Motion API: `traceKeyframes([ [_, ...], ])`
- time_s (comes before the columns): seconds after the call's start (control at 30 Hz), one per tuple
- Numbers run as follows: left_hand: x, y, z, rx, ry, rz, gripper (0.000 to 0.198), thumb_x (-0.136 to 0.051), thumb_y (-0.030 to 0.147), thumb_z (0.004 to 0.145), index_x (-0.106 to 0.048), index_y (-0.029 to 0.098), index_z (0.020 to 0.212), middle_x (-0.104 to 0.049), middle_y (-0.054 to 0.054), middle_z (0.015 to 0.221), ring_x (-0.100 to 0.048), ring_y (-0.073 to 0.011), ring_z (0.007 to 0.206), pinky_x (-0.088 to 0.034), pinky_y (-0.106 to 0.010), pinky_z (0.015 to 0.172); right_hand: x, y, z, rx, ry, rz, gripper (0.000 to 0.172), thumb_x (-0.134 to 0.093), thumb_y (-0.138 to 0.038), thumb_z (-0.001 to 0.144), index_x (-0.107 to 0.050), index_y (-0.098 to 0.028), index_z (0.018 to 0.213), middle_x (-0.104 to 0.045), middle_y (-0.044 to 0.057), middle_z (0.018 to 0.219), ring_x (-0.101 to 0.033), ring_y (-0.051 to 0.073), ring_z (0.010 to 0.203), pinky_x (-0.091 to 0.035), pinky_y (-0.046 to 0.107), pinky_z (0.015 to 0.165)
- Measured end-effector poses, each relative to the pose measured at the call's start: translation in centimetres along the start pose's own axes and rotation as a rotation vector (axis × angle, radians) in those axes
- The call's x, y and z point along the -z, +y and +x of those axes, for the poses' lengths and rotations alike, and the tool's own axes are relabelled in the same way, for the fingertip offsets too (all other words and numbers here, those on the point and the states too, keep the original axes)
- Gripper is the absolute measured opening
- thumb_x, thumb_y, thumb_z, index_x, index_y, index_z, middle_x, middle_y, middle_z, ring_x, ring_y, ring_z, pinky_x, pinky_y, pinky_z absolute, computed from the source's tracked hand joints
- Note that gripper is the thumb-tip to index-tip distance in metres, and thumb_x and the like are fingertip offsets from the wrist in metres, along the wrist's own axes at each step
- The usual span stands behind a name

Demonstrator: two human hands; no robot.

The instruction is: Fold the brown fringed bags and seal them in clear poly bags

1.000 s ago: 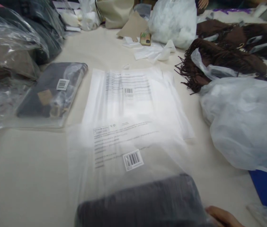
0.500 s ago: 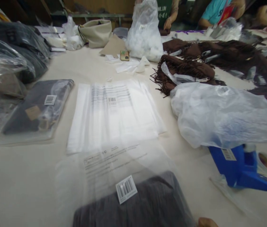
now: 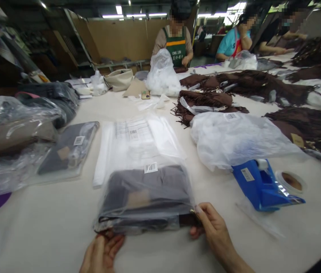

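In front of me lies a dark grey fabric bag (image 3: 163,185) inside a clear plastic bag, with a white barcode label (image 3: 150,167) on top and a tan tag showing through. My left hand (image 3: 102,252) has its fingers curled around the near left corner. On the near right corner, my right hand (image 3: 214,229) pinches the packet, thumb above and fingers underneath. The packet's far part overlaps a stack of clear printed plastic bags (image 3: 137,146). Left of that stack is another dark packet (image 3: 69,151) with a barcode label.
A blue tape dispenser (image 3: 260,185) and a tape roll (image 3: 291,181) stand at right, beside a translucent plastic bag (image 3: 234,136). Brown fringed bags (image 3: 206,100) lie beyond. Plastic-wrapped goods (image 3: 15,136) are piled at left. Several people sit across the table.
The view has tilted up, showing the people opposite. The grey packet now shows its near edge, with both hands on it; before, only some fingertips showed at the lower right.
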State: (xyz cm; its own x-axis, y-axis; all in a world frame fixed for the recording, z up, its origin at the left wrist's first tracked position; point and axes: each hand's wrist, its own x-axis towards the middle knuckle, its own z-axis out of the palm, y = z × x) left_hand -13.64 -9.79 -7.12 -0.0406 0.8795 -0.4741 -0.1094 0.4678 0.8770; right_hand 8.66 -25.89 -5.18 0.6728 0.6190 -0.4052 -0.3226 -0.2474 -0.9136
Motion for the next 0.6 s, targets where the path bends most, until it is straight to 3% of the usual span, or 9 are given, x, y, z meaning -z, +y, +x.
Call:
traceKeyframes([
  [0.07,-0.9,0.3,-0.5,-0.020,-0.028,0.035,0.047,-0.075,0.049,0.059,-0.055,0.021,0.092,-0.064,-0.001,0.088,-0.063,-0.0188,0.076,-0.055,-0.034,0.071,-0.3,0.0,0.2,0.003,0.017,0.033,0.042,-0.050,-0.065,0.076,-0.045,-0.023,0.075,-0.060,-0.004,0.046,-0.057,0.015,0.040,-0.048,0.024,0.043],
  [0.13,-1.5,0.0,-1.8,-0.167,-0.007,0.240,0.052,-0.075,0.043,0.060,-0.053,0.022,0.102,-0.059,-0.004,0.097,-0.060,-0.0213,0.084,-0.054,-0.033,0.067,-0.4,0.2,0.2,0.016,0.014,0.043,0.043,-0.050,-0.066,0.075,-0.044,-0.023,0.074,-0.060,-0.003,0.046,-0.057,0.014,0.039,-0.048,0.024,0.042],
  [0.23,-3.2,-1.9,-4.7,-0.724,0.020,0.547,0.042,-0.073,0.034,0.065,-0.058,0.025,0.103,-0.058,-0.006,0.100,-0.055,-0.0240,0.089,-0.048,-0.034,0.070,-0.4,0.8,0.3,0.055,0.012,0.029,0.043,-0.050,-0.065,0.076,-0.043,-0.023,0.075,-0.058,-0.004,0.044,-0.056,0.014,0.037,-0.046,0.023,0.040],
  [0.3,-5.4,-3.8,-7.0,-1.073,-0.195,0.595,0.019,-0.060,0.027,0.079,-0.062,0.028,0.097,-0.061,-0.005,0.091,-0.054,-0.0228,0.090,-0.043,-0.036,0.083,-0.3,1.2,0.4,0.066,0.004,0.020,0.042,-0.049,-0.065,0.077,-0.043,-0.023,0.075,-0.057,-0.005,0.044,-0.055,0.014,0.037,-0.045,0.023,0.039],
  [0.33,-6.8,-4.6,-8.0,-1.172,-0.336,0.599,0.015,-0.054,0.024,0.083,-0.061,0.028,0.096,-0.062,-0.004,0.088,-0.054,-0.0220,0.089,-0.041,-0.036,0.085,-0.2,1.3,0.4,0.077,0.005,0.016,0.041,-0.049,-0.064,0.077,-0.043,-0.023,0.075,-0.056,-0.005,0.046,-0.054,0.014,0.037,-0.045,0.024,0.039],
  [0.4,-9.5,-6.0,-9.7,-1.209,-0.509,0.638,0.013,-0.049,0.024,0.087,-0.060,0.024,0.094,-0.062,-0.005,0.083,-0.053,-0.0213,0.083,-0.041,-0.036,0.078,-0.1,1.6,0.6,0.139,0.029,-0.012,0.039,-0.050,-0.061,0.078,-0.044,-0.023,0.074,-0.056,-0.005,0.053,-0.055,0.013,0.043,-0.046,0.024,0.043],
  [0.43,-10.8,-6.4,-10.3,-1.174,-0.532,0.666,0.010,-0.049,0.025,0.086,-0.059,0.022,0.090,-0.061,-0.005,0.080,-0.052,-0.0209,0.079,-0.040,-0.035,0.073,0.0,1.7,0.6,0.186,0.052,-0.035,0.037,-0.051,-0.059,0.079,-0.045,-0.023,0.073,-0.056,-0.005,0.056,-0.056,0.013,0.047,-0.047,0.024,0.045],
  [0.5,-12.6,-6.8,-10.7,-1.064,-0.482,0.698,0.007,-0.052,0.026,0.085,-0.056,0.021,0.082,-0.058,-0.005,0.074,-0.050,-0.0196,0.071,-0.038,-0.034,0.066,0.1,1.9,0.6,0.274,0.089,-0.087,0.035,-0.051,-0.056,0.080,-0.047,-0.023,0.072,-0.056,-0.003,0.060,-0.057,0.014,0.055,-0.047,0.024,0.052],
  [0.6,-13.7,-6.8,-10.5,-0.946,-0.377,0.684,0.011,-0.053,0.025,0.084,-0.054,0.023,0.074,-0.056,-0.002,0.068,-0.050,-0.0185,0.067,-0.037,-0.033,0.064,0.2,2.1,0.4,0.316,0.080,-0.136,0.033,-0.048,-0.054,0.083,-0.049,-0.022,0.074,-0.055,-0.003,0.062,-0.055,0.013,0.056,-0.046,0.024,0.055],
])
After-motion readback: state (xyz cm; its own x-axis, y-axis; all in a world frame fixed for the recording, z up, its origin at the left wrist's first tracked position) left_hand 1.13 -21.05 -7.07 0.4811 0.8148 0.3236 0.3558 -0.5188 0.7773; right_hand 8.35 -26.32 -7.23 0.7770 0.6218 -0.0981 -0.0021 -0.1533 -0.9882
